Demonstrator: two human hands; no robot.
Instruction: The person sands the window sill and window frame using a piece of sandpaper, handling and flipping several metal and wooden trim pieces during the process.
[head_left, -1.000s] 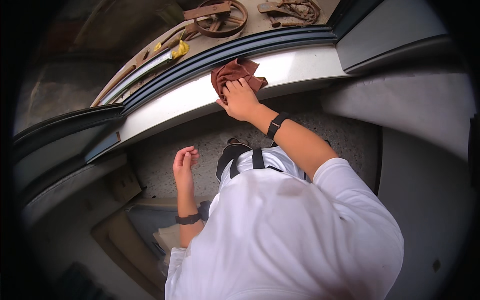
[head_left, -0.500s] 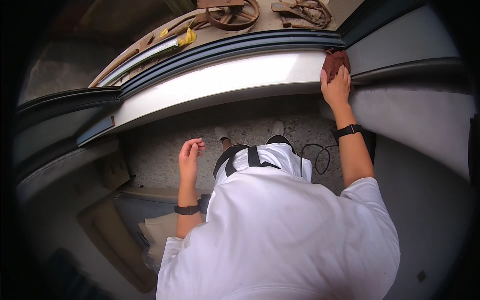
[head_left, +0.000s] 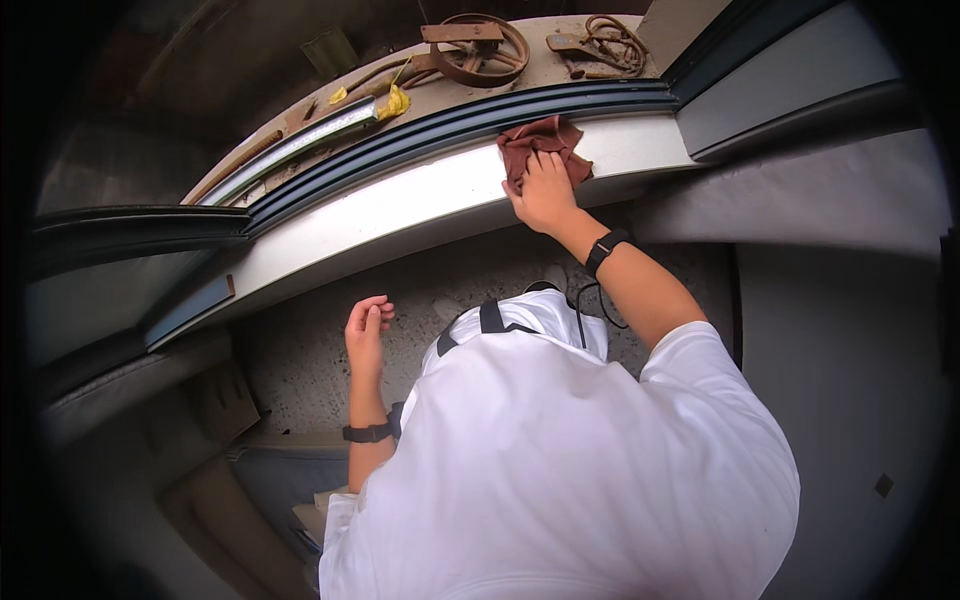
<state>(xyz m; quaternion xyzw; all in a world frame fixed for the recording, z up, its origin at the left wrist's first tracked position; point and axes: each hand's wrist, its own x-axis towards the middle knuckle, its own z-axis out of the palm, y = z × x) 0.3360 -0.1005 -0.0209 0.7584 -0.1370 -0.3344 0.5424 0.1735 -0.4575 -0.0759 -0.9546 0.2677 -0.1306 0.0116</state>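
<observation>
A reddish-brown cloth [head_left: 545, 138] lies bunched on the white windowsill [head_left: 385, 207], its far edge against the dark window track [head_left: 430, 137]. My right hand [head_left: 545, 196] holds it down from above, fingers spread over its near part and pressing it to the sill; the cloth's underside is hidden. Well short of the sill, my left hand [head_left: 366, 322] hangs in the air over the floor. Its fingers are loosely bent, and nothing is in it.
Beyond the track, a ledge holds a rusty wheel [head_left: 478, 50], a rusty bent metal piece [head_left: 603, 47], yellow leaves [head_left: 394, 102] and a metal channel [head_left: 290, 150]. A dark-framed pane [head_left: 130, 290] stands at the left. Cardboard [head_left: 215, 520] lies at lower left.
My right hand has slid the cloth left along the sill, from its right corner toward the middle. My left hand has shifted slightly left and nearer to me.
</observation>
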